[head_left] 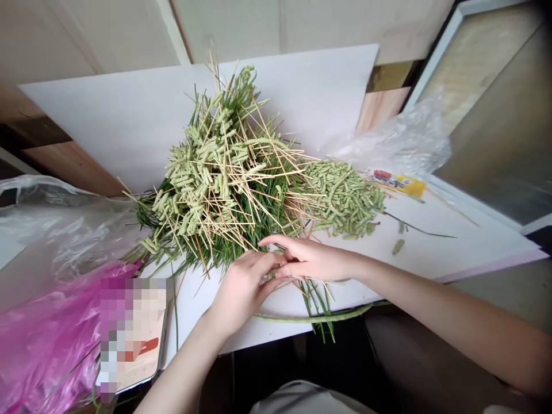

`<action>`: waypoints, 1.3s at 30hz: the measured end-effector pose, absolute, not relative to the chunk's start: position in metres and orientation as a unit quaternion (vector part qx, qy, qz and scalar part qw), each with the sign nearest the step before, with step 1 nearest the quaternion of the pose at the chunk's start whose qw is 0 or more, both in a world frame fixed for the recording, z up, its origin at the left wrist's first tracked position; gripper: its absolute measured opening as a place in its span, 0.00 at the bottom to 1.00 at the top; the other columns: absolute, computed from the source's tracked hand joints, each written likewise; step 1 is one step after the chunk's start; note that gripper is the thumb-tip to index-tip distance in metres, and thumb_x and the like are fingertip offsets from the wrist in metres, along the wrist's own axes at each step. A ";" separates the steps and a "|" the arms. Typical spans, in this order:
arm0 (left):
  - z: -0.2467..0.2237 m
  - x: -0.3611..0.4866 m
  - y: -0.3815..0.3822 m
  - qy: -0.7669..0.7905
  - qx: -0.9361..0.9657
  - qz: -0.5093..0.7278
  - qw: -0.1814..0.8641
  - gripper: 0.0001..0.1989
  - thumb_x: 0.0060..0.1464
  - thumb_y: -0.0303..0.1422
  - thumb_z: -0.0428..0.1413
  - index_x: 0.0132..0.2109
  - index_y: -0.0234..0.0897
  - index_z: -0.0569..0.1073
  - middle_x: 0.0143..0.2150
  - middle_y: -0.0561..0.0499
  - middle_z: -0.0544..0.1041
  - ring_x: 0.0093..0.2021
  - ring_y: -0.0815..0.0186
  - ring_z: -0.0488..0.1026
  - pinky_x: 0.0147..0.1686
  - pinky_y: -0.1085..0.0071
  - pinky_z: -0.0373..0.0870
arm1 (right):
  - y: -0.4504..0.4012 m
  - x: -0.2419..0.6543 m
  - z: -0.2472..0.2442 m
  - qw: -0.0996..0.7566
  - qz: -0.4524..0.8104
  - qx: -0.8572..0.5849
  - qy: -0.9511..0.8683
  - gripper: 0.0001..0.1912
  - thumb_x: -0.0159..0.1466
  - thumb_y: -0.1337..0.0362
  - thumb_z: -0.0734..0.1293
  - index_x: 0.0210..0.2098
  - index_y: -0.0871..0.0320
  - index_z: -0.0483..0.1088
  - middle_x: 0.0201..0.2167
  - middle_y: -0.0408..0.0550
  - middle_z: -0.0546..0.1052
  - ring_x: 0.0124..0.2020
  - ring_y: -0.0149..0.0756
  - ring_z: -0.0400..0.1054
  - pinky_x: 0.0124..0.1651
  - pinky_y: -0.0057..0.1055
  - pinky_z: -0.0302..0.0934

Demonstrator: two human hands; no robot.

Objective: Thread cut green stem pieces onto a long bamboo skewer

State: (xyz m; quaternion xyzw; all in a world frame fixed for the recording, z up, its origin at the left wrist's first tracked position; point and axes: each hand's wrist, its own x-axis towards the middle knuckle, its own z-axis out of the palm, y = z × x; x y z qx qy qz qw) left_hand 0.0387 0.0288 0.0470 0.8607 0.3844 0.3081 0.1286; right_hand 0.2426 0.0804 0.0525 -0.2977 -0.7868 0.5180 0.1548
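My left hand and my right hand meet just above the front of the white table. Their fingertips are pinched together; whatever lies between them is hidden. Under and below the hands, some green chive-like leaves hang over the table's front edge. One long green bean lies along that edge. Right behind the hands rises a heap of thin wooden skewers, short cut bean pieces and dark green chive-like leaves. To its right is a second pile of cut bean pieces.
At left are a clear plastic bag, a pink plastic bag and a phone with a blurred screen. Another clear bag and a yellow printed wrapper lie at the right rear. A white board leans behind the heap.
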 end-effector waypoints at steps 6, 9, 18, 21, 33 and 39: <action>0.034 0.023 0.043 0.436 0.818 0.342 0.153 0.05 0.62 0.33 0.60 0.37 0.38 0.77 0.34 0.53 0.81 0.34 0.66 0.77 0.37 0.74 0.70 | 0.105 0.248 0.035 0.114 0.540 -0.277 -0.787 0.16 0.73 0.57 0.60 0.52 0.60 0.70 0.25 0.38 0.69 0.25 0.29 0.62 0.29 0.26 0.56; 0.034 0.012 0.044 0.463 0.813 0.326 0.136 0.05 0.63 0.34 0.59 0.38 0.38 0.76 0.35 0.52 0.81 0.35 0.65 0.78 0.38 0.73 0.70 | 0.107 0.260 0.034 0.091 0.515 -0.290 -0.802 0.17 0.74 0.59 0.57 0.43 0.60 0.75 0.24 0.38 0.66 0.24 0.27 0.59 0.28 0.25 0.53; 0.039 0.029 0.045 0.384 0.910 0.146 -0.048 0.09 0.66 0.34 0.54 0.47 0.36 0.78 0.33 0.48 0.79 0.34 0.59 0.74 0.38 0.64 0.66 | 0.095 0.252 0.039 0.091 0.417 -0.300 -0.853 0.16 0.72 0.64 0.58 0.33 0.59 0.74 0.24 0.37 0.69 0.24 0.27 0.60 0.28 0.25 0.52; 0.038 0.033 0.043 0.367 0.921 0.128 -0.038 0.11 0.68 0.32 0.51 0.43 0.36 0.79 0.30 0.49 0.77 0.32 0.61 0.72 0.37 0.65 0.63 | 0.089 0.251 0.036 0.102 0.357 -0.287 -0.883 0.15 0.72 0.68 0.60 0.31 0.59 0.74 0.25 0.38 0.73 0.26 0.27 0.64 0.32 0.26 0.54; 0.031 0.033 0.002 0.394 0.673 0.192 0.595 0.20 0.63 0.44 0.57 0.31 0.33 0.80 0.23 0.51 0.74 0.25 0.68 0.69 0.29 0.72 0.62 | 0.044 0.269 0.024 0.270 -0.227 -0.029 -0.935 0.07 0.67 0.68 0.68 0.34 0.62 0.78 0.21 0.39 0.66 0.23 0.31 0.59 0.24 0.32 0.53; 0.032 0.043 -0.022 0.401 0.506 0.180 0.742 0.22 0.55 0.49 0.63 0.28 0.31 0.81 0.19 0.53 0.71 0.21 0.71 0.66 0.26 0.74 0.58 | 0.045 0.274 0.037 0.321 -0.289 0.097 -0.897 0.09 0.65 0.65 0.69 0.32 0.57 0.81 0.22 0.40 0.67 0.21 0.27 0.57 0.18 0.26 0.54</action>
